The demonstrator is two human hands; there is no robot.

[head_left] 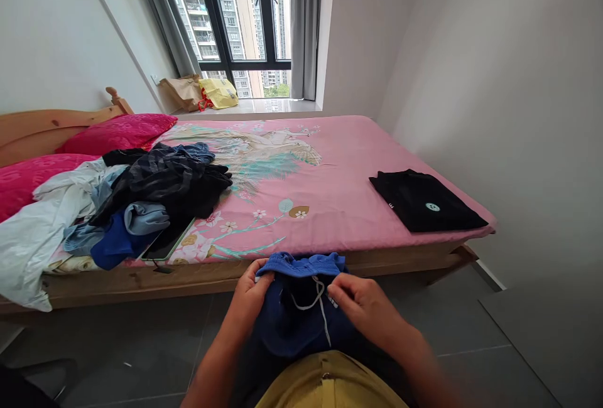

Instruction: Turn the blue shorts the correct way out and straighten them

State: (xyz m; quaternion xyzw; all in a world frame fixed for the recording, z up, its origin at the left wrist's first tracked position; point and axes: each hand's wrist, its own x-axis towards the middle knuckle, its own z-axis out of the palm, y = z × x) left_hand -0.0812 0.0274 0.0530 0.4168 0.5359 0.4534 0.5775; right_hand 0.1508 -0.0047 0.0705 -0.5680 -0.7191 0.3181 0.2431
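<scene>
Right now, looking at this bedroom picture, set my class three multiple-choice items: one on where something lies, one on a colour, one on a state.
1. Where does the folded black garment lie?
A. on the bed's right end
B. on the windowsill
C. on the floor

2. What colour are the shorts in the hands?
A. red
B. blue
C. white

3. How do the hands hold the shorts?
A. only one hand touches them
B. both hands grip the waistband
C. neither hand touches them

Answers:
1 A, it lies flat on the pink sheet near the right edge.
2 B, the cloth is blue with a white drawstring.
3 B, the left hand and right hand each pinch the waistband.
</scene>
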